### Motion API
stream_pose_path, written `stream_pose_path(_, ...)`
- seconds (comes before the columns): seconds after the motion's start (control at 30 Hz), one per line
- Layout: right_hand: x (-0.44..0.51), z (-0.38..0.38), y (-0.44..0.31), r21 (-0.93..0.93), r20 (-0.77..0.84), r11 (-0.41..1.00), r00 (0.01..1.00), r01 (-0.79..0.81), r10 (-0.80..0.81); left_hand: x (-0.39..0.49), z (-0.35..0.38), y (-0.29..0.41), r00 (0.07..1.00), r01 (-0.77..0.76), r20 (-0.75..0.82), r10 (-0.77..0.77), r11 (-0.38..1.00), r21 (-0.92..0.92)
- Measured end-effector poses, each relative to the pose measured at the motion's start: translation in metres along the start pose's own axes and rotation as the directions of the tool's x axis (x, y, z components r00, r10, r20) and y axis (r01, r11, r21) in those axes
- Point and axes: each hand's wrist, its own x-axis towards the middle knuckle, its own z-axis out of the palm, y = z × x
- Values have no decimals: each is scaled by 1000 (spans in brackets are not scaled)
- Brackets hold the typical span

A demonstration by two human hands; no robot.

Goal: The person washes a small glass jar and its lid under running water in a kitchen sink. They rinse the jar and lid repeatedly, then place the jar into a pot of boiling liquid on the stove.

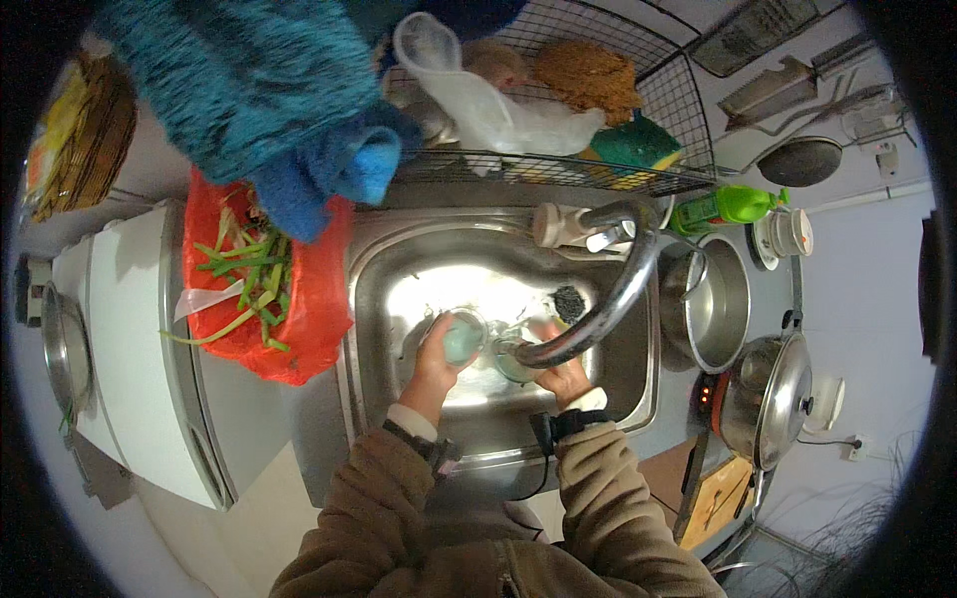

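Observation:
Over the stainless steel sink (419,247), my left hand (432,365) grips a clear drinking glass (464,338) by its side. To the right, my right hand (566,380) is around a second clear glass vessel (516,366), directly under the spout of the curved chrome faucet (634,276). The spout hides part of that vessel and of my right fingers. Whether water is running I cannot tell. A dark steel scouring pad or drain strainer (568,304) lies in the basin just beyond my right hand.
Left of the sink, a red plastic bag (321,314) holds green vegetable scraps (262,280). Blue towels (262,82) hang above it. A wire rack (677,97) spans the back. On the right stand a steel pot (718,306), a lidded pan (781,400) and a green bottle (721,209).

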Motion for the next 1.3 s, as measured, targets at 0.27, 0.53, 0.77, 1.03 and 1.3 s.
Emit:
stream_pose_path(0.27,55,60,48,-196,187,979,978,-58,96,-50,-58,6,997,-47,-69,36,987,-153)
stream_pose_path(0.53,43,94,40,101,-35,981,985,-164,168,-73,-69,2,1000,0,28,6,976,-218)
stream_pose_path(0.77,41,122,47,-96,120,995,992,-25,36,-80,-80,7,981,-10,188,44,984,-179)
stream_pose_path(1.03,16,119,44,-87,41,984,986,-158,162,-103,-74,23,988,95,143,-64,969,-226)
stream_pose_path(1.3,24,111,51,-102,183,993,981,-52,70,-94,-89,21,964,95,265,-29,966,-240)
